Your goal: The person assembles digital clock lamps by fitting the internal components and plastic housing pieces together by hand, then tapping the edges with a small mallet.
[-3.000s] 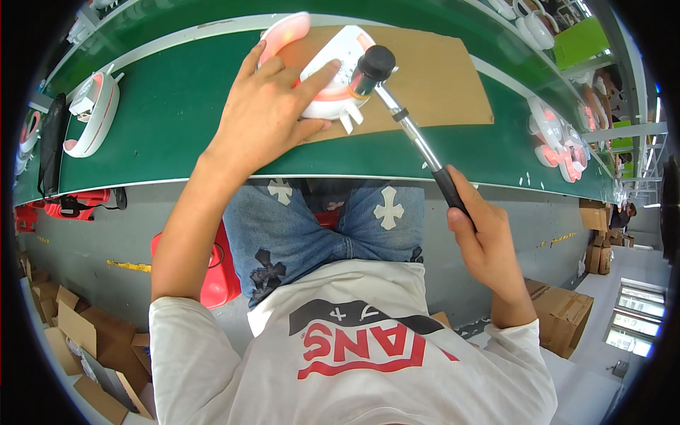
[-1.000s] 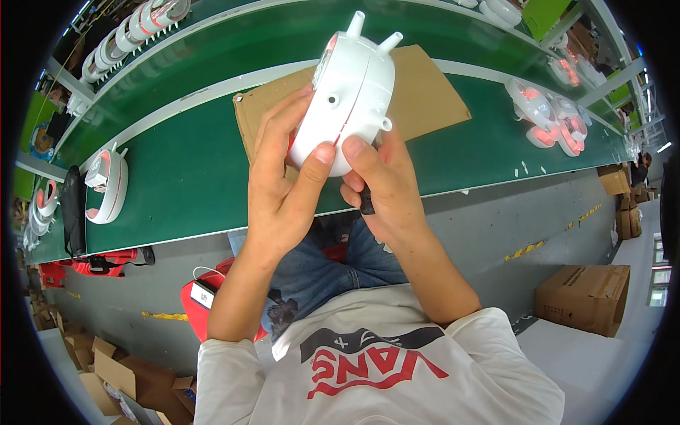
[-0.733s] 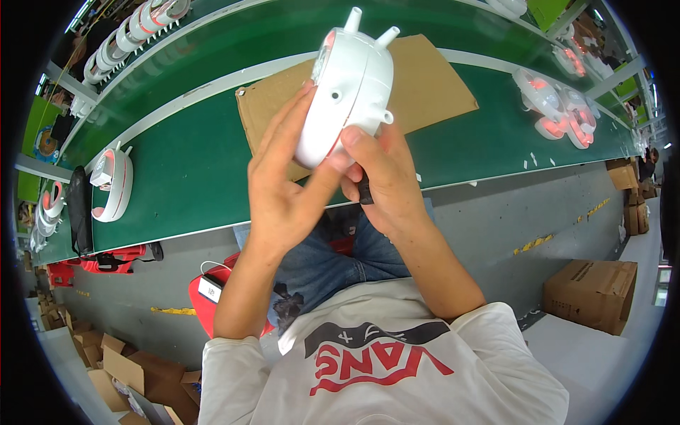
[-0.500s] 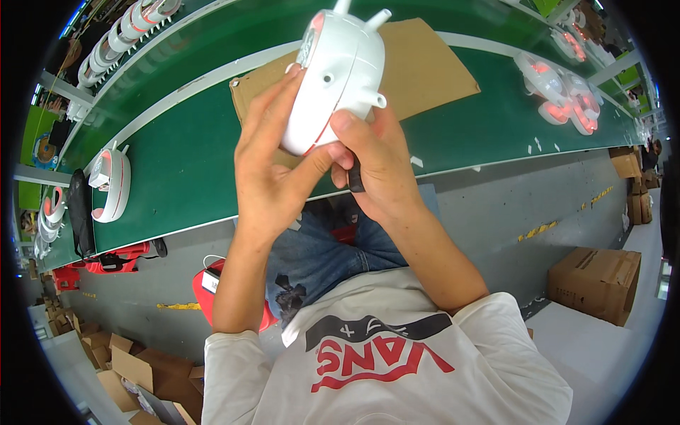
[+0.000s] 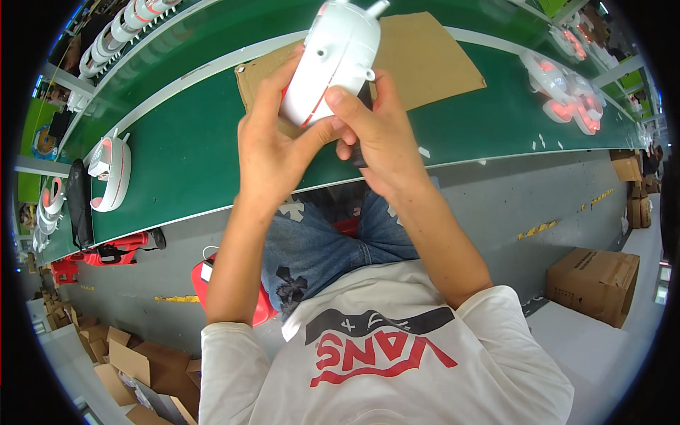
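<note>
Clearly, the white shell [image 5: 333, 64] was up in the air, held over the cardboard sheet [image 5: 432, 64] on the green tabletop [image 5: 184, 152], its upper end cut off by the edge of the view. The left hand [image 5: 270, 152] gripped it along its left side, thumb near the lower end; the right hand [image 5: 382, 138] had its thumb against the shell and its fingers curled round a dark handle [image 5: 359, 152], whose far end was hidden. That divided grip looked like the weak spot: the smooth, rounded shell could have slipped or twisted if the left hand eased off. A red line [image 5: 312, 110] showed along the lower seam, and uneven thumb pressure there might have skewed the halves or pinched skin. The handle could also have scuffed the surface. A drop would probably have met the cardboard, though a bounce might have reached the floor [image 5: 489, 205].
</note>
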{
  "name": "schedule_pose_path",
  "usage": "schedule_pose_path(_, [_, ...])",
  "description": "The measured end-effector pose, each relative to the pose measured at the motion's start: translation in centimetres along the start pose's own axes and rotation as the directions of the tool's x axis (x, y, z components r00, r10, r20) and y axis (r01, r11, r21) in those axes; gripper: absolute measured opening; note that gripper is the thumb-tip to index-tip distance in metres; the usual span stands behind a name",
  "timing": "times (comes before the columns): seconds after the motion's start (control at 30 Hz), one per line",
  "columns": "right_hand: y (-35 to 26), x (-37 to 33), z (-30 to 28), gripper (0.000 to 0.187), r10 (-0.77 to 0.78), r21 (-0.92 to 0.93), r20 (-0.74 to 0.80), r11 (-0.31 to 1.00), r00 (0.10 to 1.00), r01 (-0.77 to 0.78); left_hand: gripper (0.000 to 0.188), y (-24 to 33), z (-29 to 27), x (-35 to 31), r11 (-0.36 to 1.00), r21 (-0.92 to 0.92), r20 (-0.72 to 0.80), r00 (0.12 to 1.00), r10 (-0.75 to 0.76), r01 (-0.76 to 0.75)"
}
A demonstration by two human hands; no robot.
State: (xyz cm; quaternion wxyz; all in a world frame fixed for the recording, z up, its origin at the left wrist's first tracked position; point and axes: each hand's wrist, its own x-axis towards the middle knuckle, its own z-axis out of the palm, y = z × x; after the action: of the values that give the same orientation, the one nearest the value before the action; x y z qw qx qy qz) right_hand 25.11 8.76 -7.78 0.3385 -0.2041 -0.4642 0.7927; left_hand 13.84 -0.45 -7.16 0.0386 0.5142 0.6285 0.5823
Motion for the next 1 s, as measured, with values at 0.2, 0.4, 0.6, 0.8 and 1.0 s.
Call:
schedule_pose_path(0.2, [-2.6, -1.9, -3.5, 0.08, 0.127, -0.399, 0.048, 0.912, 0.991, -0.098, 0.064, -1.0, -4.7, 2.5, 0.885, 0.33, 0.425, 0.889, 0.172, -0.329])
schedule_pose_path(0.4, [-3.6, -5.8, -7.5, 0.069, 0.079, -0.629, -0.04, 0.773, 0.996, -0.086, 0.051, -4.5, -4.4, 1.9, 0.755, 0.508, 0.469, 0.869, 0.16, -0.414])
schedule_pose_path(0.6, [-8.5, -8.8, -7.3, 0.06, 0.061, -0.825, 0.017, 0.565, 0.998, -0.021, 0.044, -6.4, -2.6, 1.5, 0.658, 0.623, 0.321, 0.905, 0.278, -0.423])
schedule_pose_path(0.8, [-11.6, -11.2, -4.1, 0.063, 0.118, -0.889, 0.145, 0.45, 0.982, 0.078, 0.057, -5.6, -2.6, 1.7, 0.71, 0.582, 0.257, 0.918, 0.301, -0.396])
schedule_pose_path(1.0, [-9.1, -10.3, -4.3, 0.062, 0.097, -0.919, 0.256, 0.331, 0.962, 0.212, 0.059, -6.0, -2.3, 1.3, 0.753, 0.569, 0.232, 0.943, 0.239, -0.331])
